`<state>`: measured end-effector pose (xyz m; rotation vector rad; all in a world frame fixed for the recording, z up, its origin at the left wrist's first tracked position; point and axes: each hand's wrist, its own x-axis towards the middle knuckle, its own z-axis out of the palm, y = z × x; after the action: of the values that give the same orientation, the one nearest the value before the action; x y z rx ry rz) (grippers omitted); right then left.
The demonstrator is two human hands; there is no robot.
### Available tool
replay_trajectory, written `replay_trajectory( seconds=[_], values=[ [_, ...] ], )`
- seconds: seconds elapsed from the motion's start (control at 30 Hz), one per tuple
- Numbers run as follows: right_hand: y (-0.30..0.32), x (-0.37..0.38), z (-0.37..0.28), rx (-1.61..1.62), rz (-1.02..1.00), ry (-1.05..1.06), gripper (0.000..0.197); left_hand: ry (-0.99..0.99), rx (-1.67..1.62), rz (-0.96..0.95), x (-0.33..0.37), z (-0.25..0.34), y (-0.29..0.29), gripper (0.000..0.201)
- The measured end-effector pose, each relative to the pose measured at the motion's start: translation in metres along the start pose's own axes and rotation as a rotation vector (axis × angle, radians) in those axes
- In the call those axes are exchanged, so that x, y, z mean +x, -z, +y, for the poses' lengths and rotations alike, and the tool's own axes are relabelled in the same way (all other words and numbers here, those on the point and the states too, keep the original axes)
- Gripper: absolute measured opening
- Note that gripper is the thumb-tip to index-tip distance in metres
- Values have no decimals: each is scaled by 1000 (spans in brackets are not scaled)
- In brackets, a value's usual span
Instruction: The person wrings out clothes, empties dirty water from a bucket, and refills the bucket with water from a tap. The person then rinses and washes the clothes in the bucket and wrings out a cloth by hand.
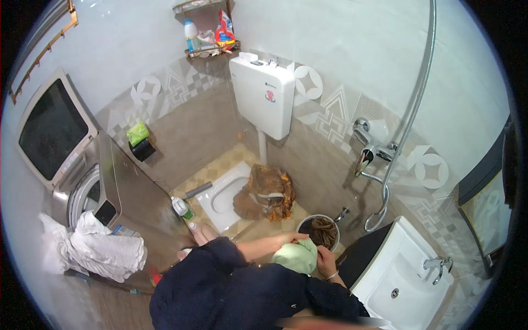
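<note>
A light green cloth (297,256) hangs between my two hands, close in front of my body. My left hand (293,237) is closed on its upper edge, while my right hand (325,260) grips its right side. The lower part of the cloth is hidden by my dark sleeve and top. Just beyond my hands stands a round bucket (301,226) with dark brown wet-looking fabric (323,233) inside. A brown and orange bundle, which looks like a garment or a bag (268,192), lies over the right side of the squat toilet (220,206).
At the left stands a top-loading washing machine (132,187) with its lid raised and white clothes (107,247) draped over it. A white bottle (182,207) stands beside it. On the right are a white washbasin (404,275), a wall tap (371,146) and a shower hose (413,110).
</note>
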<state>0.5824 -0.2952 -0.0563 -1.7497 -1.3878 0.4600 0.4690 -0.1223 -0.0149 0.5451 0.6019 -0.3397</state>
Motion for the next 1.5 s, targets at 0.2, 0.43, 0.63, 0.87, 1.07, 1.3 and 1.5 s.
replay_trajectory(
  seconds=[0.2, 0.43, 0.63, 0.87, 1.07, 1.3, 1.5],
  values=[
    [-26, 7, -5, 282, 429, -273, 7, -10, -148, 5, 12, 24, -7, 27],
    [59, 65, -94, 623, 455, -235, 8, -157, -13, -38, -51, 89, -83, 26],
    [82, 61, -142, 733, 411, -209, 8, -66, -257, -134, -87, 87, -100, 29],
    [75, 51, -107, 647, 224, -284, 6, -236, -231, 9, -73, 59, -82, 21],
    [53, 60, -59, 246, 163, -138, 10, -253, -108, 50, -43, 42, -41, 22],
    [19, 46, -29, 393, 38, -171, 8, -356, 113, 138, -46, 13, -29, 14],
    [15, 50, -32, 592, -60, -264, 16, -969, 579, -51, -9, 5, 13, 21]
  ],
)
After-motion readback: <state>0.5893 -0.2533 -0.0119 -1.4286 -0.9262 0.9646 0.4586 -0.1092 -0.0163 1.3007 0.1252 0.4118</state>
